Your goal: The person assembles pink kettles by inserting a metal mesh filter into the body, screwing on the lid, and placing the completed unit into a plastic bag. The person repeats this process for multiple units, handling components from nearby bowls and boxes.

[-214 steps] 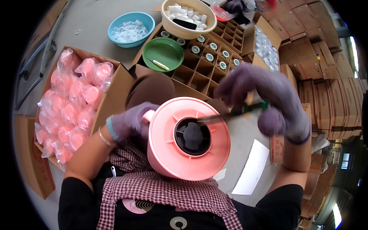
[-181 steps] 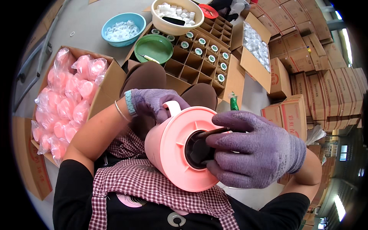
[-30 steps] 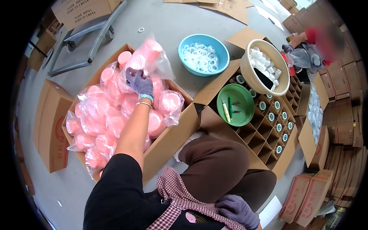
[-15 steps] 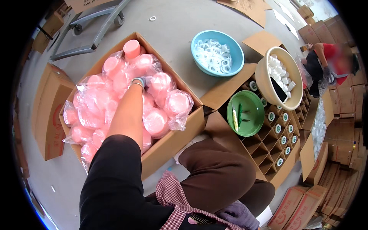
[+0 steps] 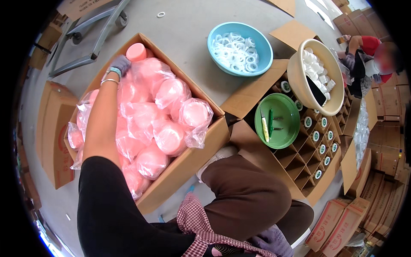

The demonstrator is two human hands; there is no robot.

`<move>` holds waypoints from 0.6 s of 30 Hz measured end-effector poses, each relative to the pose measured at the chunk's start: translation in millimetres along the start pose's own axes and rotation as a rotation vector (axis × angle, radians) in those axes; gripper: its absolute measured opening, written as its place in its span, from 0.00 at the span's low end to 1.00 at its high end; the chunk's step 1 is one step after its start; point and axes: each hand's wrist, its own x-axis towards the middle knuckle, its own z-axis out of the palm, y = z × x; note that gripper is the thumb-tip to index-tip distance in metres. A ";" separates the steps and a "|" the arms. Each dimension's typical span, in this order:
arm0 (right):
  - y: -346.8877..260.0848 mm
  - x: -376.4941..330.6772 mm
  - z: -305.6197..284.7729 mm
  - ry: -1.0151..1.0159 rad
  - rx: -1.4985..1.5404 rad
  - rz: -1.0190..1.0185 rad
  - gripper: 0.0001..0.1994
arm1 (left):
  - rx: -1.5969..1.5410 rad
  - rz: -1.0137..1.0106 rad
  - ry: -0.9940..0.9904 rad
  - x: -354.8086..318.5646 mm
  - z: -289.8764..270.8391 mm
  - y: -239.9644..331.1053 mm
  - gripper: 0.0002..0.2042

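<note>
My left hand point(image 5: 120, 65), in a grey-purple glove with a bracelet at the wrist, reaches to the far left side of a big cardboard box point(image 5: 184, 169). Its fingers look curled down at the bags, beside an upright pink jar point(image 5: 136, 52); what they grip is hidden. Clear plastic bags of pink jars point(image 5: 171, 136) fill the box in a loose heap. Low at the picture's bottom, by my thigh, lies my right hand point(image 5: 274, 242) in a similar glove, its fingers not clearly visible.
To the right stand a blue basin point(image 5: 267, 60) of white rings, a cream basin point(image 5: 295, 81) with white caps and a phone, and a green bowl point(image 5: 289, 124) holding knife-like tools. Beneath is a divided carton point(image 5: 299, 175) with capped bottles. A trolley point(image 5: 96, 40) stands far left; a co-worker point(image 5: 366, 55) sits far right.
My left hand has moved from the middle of the heap to the box's far left. Several bags have shifted, some toward the near side. The view has turned slightly.
</note>
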 end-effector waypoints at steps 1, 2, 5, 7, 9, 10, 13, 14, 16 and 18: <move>-0.2 0.6 -0.9 0.012 -0.023 0.001 0.12 | 0.049 -0.036 0.000 19.4 25.1 2.0 0.16; 0.4 -1.2 -1.8 0.013 -0.044 0.002 0.12 | 0.033 -0.071 -0.062 33.2 54.9 -4.3 0.16; 18.6 -5.2 -8.9 0.003 -0.015 -0.030 0.12 | -0.227 -0.181 -0.256 52.3 99.9 -75.1 0.19; 19.2 -3.6 -6.3 0.027 0.014 -0.046 0.12 | -0.605 -0.252 -0.320 52.5 104.7 -79.0 0.20; 26.9 1.2 -12.4 0.018 0.020 -0.120 0.12 | -0.945 -0.380 -0.287 33.3 98.9 -84.5 0.22; 24.5 -0.4 -7.1 0.048 -0.001 -0.109 0.11 | -1.119 -0.408 -0.298 26.5 97.8 -49.2 0.21; 19.4 -5.2 2.6 0.114 -0.033 -0.088 0.11 | -1.473 -0.341 -0.235 -36.6 47.8 36.7 0.18; 17.7 -3.2 -4.1 0.092 -0.033 -0.099 0.11 | -1.545 -0.284 -0.158 -70.5 21.7 25.1 0.19; 19.2 -3.5 -7.1 0.079 0.004 -0.120 0.12 | -1.518 0.018 0.051 -124.2 -25.1 31.2 0.21; 24.3 -1.9 -7.5 0.039 0.044 -0.172 0.15 | -1.358 0.279 0.320 -190.6 -69.4 38.6 0.23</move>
